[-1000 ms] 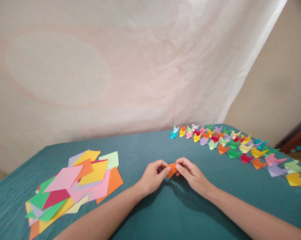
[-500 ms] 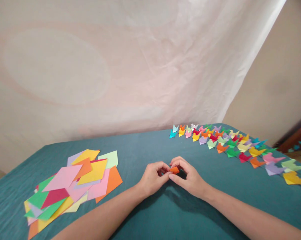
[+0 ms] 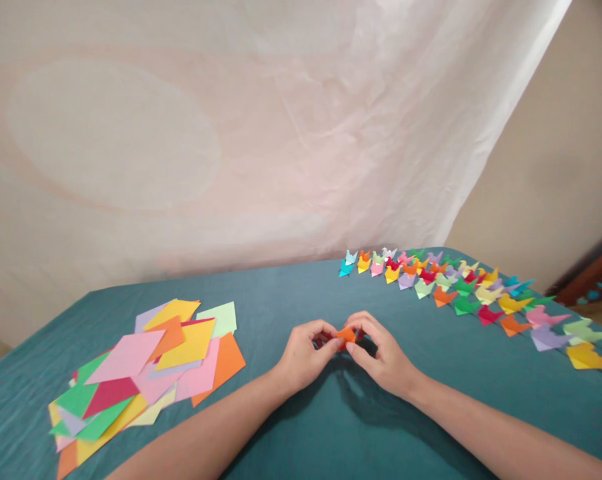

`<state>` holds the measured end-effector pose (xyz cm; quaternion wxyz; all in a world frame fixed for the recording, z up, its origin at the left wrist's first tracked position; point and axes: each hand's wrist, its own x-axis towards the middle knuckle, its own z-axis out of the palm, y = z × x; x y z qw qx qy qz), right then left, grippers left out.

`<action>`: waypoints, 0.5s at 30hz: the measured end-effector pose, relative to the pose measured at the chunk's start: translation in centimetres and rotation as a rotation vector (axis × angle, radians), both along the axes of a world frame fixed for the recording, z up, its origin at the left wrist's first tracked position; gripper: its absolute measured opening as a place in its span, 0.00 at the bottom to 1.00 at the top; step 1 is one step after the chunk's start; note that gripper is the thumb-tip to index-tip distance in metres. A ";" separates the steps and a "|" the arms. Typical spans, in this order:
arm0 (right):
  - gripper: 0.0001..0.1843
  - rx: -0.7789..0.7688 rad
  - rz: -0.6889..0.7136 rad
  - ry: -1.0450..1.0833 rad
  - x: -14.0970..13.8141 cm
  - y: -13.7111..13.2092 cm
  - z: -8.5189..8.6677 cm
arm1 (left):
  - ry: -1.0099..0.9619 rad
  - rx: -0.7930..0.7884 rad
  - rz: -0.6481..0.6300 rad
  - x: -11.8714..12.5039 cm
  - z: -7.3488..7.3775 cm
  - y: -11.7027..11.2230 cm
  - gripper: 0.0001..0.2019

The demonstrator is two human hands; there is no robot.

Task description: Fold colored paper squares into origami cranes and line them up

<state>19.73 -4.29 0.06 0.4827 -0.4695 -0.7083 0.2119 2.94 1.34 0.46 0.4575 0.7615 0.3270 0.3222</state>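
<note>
A small folded piece of orange paper (image 3: 346, 338) is held between my two hands, above the middle of the green cloth. My left hand (image 3: 307, 353) pinches its left side between thumb and fingers. On the other side, my right hand (image 3: 378, 353) grips the right edge with thumb and fingertips. Fingers cover part of the paper, so its full folded shape cannot be made out.
Loose coloured paper squares (image 3: 125, 360) lie in an overlapping pile on the left. Rows of small folded paper birds (image 3: 445, 297) stand along the right and back. The green tablecloth (image 3: 281, 293) reaches back to a pale hanging sheet (image 3: 281, 133).
My right hand's fingers have shifted slightly right along the orange paper, and more of the paper shows between the hands. My left hand stays nearly in place.
</note>
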 end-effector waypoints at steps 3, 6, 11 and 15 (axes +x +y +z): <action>0.06 -0.001 -0.036 0.002 0.2 0.2 -0.2 | -0.061 -0.079 0.002 -0.1 -0.3 0.4 0.10; 0.05 -0.010 -0.057 0.020 0.3 0.4 -0.4 | -0.113 -0.152 -0.021 -0.1 -0.7 0.7 0.13; 0.09 -0.069 -0.030 0.029 0.2 0.5 -0.3 | -0.132 -0.185 -0.061 -0.2 -0.7 0.8 0.15; 0.11 -0.131 0.016 -0.031 -0.1 0.2 0.0 | -0.085 -0.104 -0.032 -0.3 0.0 0.7 0.16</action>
